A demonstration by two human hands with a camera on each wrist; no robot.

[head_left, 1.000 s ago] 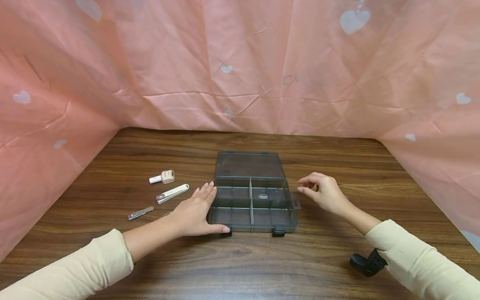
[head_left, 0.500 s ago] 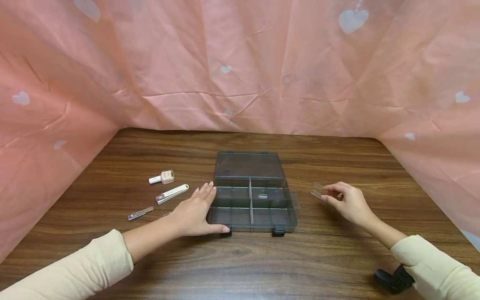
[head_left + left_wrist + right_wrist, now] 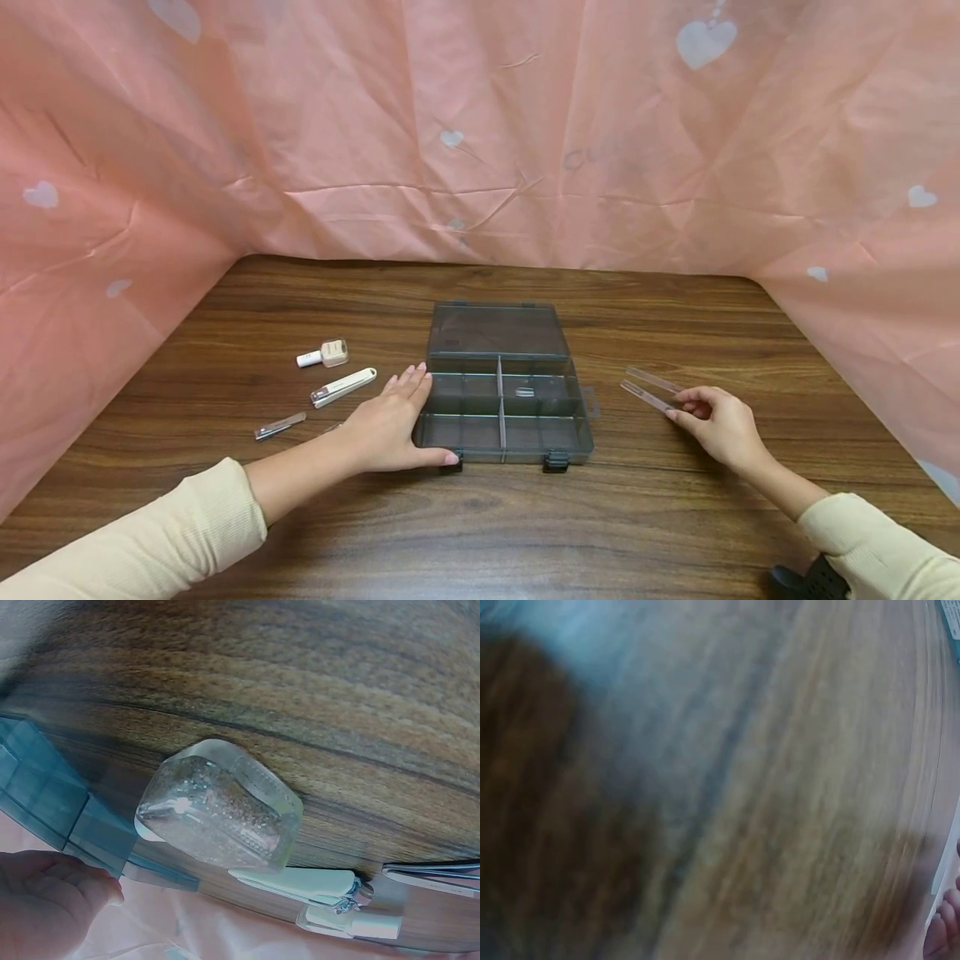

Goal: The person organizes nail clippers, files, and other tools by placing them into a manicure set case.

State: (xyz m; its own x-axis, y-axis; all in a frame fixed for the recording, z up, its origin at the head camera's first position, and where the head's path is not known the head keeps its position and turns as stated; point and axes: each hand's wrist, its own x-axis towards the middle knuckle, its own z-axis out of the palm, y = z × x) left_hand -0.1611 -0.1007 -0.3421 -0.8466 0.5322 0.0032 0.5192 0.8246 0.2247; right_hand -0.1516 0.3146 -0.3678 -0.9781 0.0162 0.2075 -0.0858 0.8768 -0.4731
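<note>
In the head view an open grey see-through divider box (image 3: 502, 457) stands mid-table, its lid (image 3: 498, 329) laid back. My left hand (image 3: 390, 425) rests along its left side, fingers extended, thumb at a front latch. Right of the box, the thumb and fingers of my right hand (image 3: 716, 425) pinch the near ends of two thin clear plastic strips (image 3: 647, 397), which lie slanted and slightly apart. The right wrist view is blurred, with a few fingertips (image 3: 945, 926) beside a pale strip edge. A small clear piece (image 3: 525, 392) sits in the back right compartment.
Left of the box lie a nail polish bottle (image 3: 334, 353), a large white nail clipper (image 3: 343, 387) and a smaller nail clipper (image 3: 281, 426). A clear container with silver glitter (image 3: 221, 806) shows in the left wrist view. Pink curtains (image 3: 480, 167) enclose the table.
My right hand has moved away from the box, rightward and toward me, uncovering more of the clear strips, which stay in place. My left hand has not moved.
</note>
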